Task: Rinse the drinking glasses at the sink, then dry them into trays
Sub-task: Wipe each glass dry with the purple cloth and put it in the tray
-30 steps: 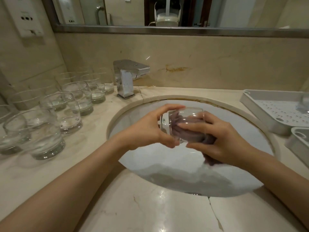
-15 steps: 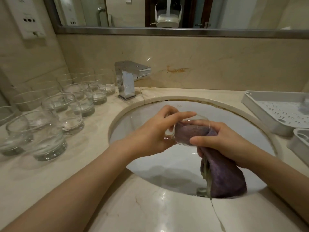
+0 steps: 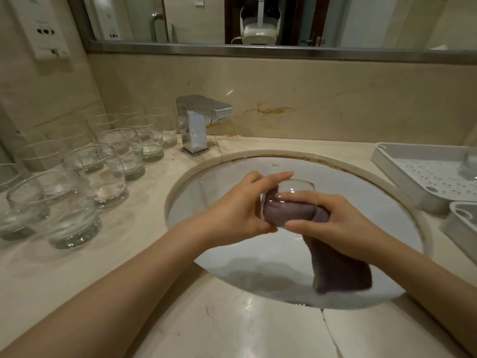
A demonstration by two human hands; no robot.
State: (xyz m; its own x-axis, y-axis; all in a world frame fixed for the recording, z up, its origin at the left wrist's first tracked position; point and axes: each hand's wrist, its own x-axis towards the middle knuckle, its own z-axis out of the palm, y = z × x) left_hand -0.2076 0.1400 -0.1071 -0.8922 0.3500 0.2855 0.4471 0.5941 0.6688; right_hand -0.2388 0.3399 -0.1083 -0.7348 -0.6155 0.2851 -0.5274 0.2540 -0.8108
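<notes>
Over the white sink I hold a clear drinking glass on its side. My left hand grips its base end, thumb below and fingers over the top. A purple cloth is stuffed into the glass, its tail hanging down toward the basin. My right hand grips the cloth at the mouth of the glass, fingers curled round the glass wall. Several more glasses stand upright on the counter at the left, some holding a little water.
A chrome faucet stands behind the basin, left of centre. Two grey perforated trays sit on the counter at the right, a glass blurred at the edge of the far one. The marble counter has a crack near the front.
The glass has turned in my hands and the cloth's tail, first bunched behind my right hand, now hangs free. The view has shifted slightly.
</notes>
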